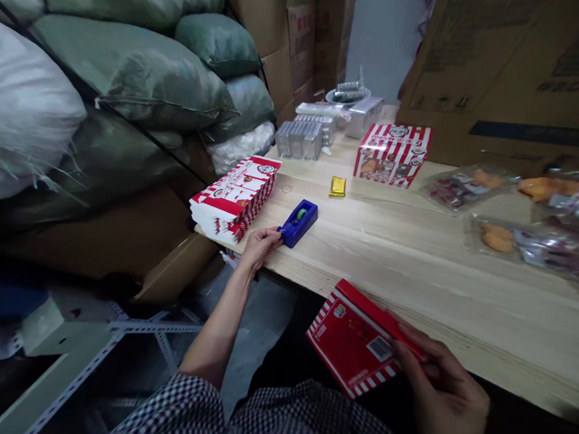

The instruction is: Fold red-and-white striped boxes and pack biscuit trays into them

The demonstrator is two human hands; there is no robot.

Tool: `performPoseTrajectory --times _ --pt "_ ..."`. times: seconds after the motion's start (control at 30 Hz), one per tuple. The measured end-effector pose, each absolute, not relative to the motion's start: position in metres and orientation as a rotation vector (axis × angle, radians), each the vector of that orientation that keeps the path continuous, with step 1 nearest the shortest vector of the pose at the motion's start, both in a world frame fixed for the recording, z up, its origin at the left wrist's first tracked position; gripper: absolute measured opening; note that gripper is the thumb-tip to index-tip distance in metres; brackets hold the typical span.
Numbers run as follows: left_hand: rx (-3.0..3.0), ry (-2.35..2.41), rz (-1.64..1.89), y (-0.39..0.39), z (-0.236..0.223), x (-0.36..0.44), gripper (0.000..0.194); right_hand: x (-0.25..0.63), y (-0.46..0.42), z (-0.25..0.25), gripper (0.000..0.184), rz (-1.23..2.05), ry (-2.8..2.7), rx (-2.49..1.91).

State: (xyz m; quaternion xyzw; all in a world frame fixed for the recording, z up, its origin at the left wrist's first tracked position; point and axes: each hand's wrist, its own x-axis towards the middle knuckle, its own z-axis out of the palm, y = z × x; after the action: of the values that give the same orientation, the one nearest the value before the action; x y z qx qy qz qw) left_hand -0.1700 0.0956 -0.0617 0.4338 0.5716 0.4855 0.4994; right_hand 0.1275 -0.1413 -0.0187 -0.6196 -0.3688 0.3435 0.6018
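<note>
From where I'm standing, the left hand (261,247) is at the near end of the blue tape dispenser (295,232), in the middle of the frame, fingertips drawn together there. I can't tell whether they have hold of a strip of tape or just touch the dispenser. The right hand (449,390), lower right, is clamped on the edge of a red box (352,346), tilted over the lap by the near edge of the table (382,251). The two hands are well apart.

I'd judge the step in hand to be getting tape, with the box at the ready. A clean pull would call for a firm pinch on the tape's end without dragging the light-looking dispenser along, and a steady grip on the box.

Left of the dispenser sits a stack of flat red-and-white cartons (235,196); beyond it lie a small yellow packet (338,187) and, towards upper right, a striped box (393,155) standing upright.
</note>
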Motion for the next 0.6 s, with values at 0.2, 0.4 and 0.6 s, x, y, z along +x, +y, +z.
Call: performPoseTrajectory --times 0.2,0.4,0.6 --pt "1.151 1.558 1.275 0.085 -0.070 -0.171 0.021 0.115 -0.140 -0.008 0.016 0.584 -0.947 -1.386" --pt "1.280 1.328 1.225 0.003 -0.018 -0.123 0.017 0.109 -0.147 -0.007 0.027 0.504 -1.132 -1.314" --pt "0.903 0.916 1.025 -0.083 0.026 -0.060 0.052 0.102 -0.154 -0.020 0.034 0.470 -1.301 -1.268"
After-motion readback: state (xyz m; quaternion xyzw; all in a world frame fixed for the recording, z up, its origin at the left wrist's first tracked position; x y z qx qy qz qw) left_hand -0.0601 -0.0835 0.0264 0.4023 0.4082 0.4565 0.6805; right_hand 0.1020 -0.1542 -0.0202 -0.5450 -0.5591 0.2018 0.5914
